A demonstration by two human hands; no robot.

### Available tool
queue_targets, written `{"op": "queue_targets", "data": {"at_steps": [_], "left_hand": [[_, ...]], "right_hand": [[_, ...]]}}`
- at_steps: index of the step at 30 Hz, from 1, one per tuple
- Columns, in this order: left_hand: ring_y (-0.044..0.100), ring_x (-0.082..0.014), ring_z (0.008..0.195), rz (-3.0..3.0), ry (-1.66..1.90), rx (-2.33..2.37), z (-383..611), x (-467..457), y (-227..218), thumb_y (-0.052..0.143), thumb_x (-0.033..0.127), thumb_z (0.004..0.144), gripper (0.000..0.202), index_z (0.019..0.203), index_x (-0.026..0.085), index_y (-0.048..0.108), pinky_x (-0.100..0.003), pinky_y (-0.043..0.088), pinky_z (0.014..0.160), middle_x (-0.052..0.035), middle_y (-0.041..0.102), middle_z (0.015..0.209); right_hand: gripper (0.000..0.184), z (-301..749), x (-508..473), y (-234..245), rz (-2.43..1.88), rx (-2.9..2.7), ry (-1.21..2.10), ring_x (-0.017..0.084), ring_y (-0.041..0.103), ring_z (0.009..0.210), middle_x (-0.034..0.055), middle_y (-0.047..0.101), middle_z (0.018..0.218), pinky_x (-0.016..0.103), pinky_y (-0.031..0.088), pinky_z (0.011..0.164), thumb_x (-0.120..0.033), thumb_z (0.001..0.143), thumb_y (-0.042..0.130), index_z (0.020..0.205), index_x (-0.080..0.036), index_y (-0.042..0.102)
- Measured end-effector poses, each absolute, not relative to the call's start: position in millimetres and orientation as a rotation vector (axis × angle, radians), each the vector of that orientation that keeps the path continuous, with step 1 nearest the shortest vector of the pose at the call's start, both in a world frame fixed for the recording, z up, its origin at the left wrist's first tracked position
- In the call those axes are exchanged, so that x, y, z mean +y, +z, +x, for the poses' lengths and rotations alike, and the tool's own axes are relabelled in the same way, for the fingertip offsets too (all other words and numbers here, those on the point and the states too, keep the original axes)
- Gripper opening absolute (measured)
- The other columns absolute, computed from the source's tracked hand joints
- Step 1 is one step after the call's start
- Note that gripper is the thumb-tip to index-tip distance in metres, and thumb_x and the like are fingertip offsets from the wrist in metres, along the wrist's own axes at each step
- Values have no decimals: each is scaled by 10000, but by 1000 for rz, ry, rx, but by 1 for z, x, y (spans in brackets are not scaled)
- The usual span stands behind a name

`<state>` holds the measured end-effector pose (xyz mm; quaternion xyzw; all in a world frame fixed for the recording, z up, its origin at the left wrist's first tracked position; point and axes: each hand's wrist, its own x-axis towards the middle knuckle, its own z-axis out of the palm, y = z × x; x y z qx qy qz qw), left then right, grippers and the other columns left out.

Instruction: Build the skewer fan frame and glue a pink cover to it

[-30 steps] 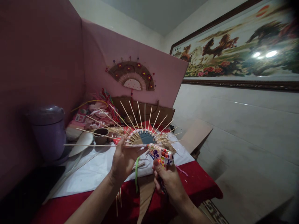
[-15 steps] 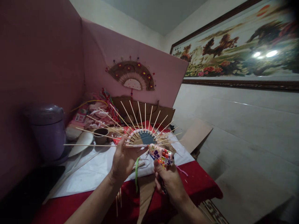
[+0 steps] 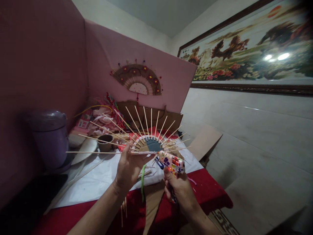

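My left hand (image 3: 128, 169) holds up a half-made fan (image 3: 148, 144) by its base, a half-disc with several thin wooden sticks spreading outward. My right hand (image 3: 179, 189) grips a glue gun (image 3: 171, 162) wrapped in a colourful floral pattern. Its nozzle points left at the lower right edge of the fan's base. Both hands hover above a table with a red cloth (image 3: 210, 192) and a white sheet (image 3: 102, 178).
A finished brown fan (image 3: 139, 78) hangs on the pink board behind. A purple lidded pot (image 3: 49, 137) stands at left, beside a small dark cup (image 3: 105, 142), pink ribbons (image 3: 105, 116) and cardboard pieces (image 3: 204, 140). A framed painting (image 3: 246, 49) hangs on the right wall.
The glue gun and my right hand have shifted slightly to the right and down, away from the fan's base. My left hand and the fan have stayed in place.
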<state>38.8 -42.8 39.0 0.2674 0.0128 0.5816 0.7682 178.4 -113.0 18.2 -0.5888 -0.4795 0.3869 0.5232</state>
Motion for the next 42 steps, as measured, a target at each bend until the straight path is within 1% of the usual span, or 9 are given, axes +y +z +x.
{"op": "queue_targets", "data": {"at_steps": [6,12,15,17,21,27,31,36,42], "left_hand": [[631,-274,889,598,1256,18,39,-43,37,444,368,840,445,1273,267,409,-549,365,886,-78,683,934],[631,-258,870,564,1261,20,39,-41,37,443,355,841,395,1225,263,456,-555,370,882,-65,678,947],[635,-253,851,568,1259,19,39,-41,37,438,359,843,385,1216,268,459,-557,367,884,-57,683,920],[640,-252,829,572,1263,22,39,-42,38,436,362,844,393,1226,269,452,-561,366,882,-57,685,900],[633,-260,862,577,1264,20,38,-42,37,435,357,846,409,1245,270,434,-564,367,881,-69,681,933],[642,-247,817,574,1264,26,38,-41,37,450,359,836,400,1228,280,448,-559,381,869,-50,685,907],[645,-241,796,573,1261,15,38,-41,36,446,357,836,399,1227,276,452,-555,382,869,-46,691,871],[630,-253,877,544,1252,-5,37,-41,36,424,350,847,379,1220,283,452,-560,363,885,-53,683,936],[624,-250,875,524,1257,21,37,-40,36,464,373,827,359,1174,285,487,-545,384,867,-57,666,970]], "right_hand": [[511,180,-112,16,-1376,-1164,914,69,356,267,-28,405,335,203,242,291,-628,707,515,483,-171,468],[540,181,-112,19,-1334,-1108,931,70,365,281,-29,400,377,207,250,286,-669,658,527,455,-176,437],[542,181,-113,20,-1350,-1096,950,75,362,283,-30,391,362,209,247,282,-674,653,525,451,-180,431],[515,180,-114,19,-1357,-1124,968,79,368,285,-34,390,354,208,254,287,-655,660,538,482,-177,461],[493,178,-113,16,-1366,-1150,977,76,362,269,-40,397,338,202,246,286,-645,681,526,539,-174,499],[514,179,-112,18,-1420,-1169,960,76,359,247,-38,382,300,202,236,274,-652,686,509,476,-187,450],[506,178,-116,22,-1421,-1116,943,72,359,245,-42,394,304,197,240,273,-650,670,531,488,-183,458],[501,182,-115,18,-1385,-1081,923,70,370,242,-48,405,314,189,245,271,-642,654,556,511,-168,478],[499,189,-116,18,-1349,-992,957,61,378,265,-54,412,358,177,245,276,-632,641,575,516,-159,475]]}}
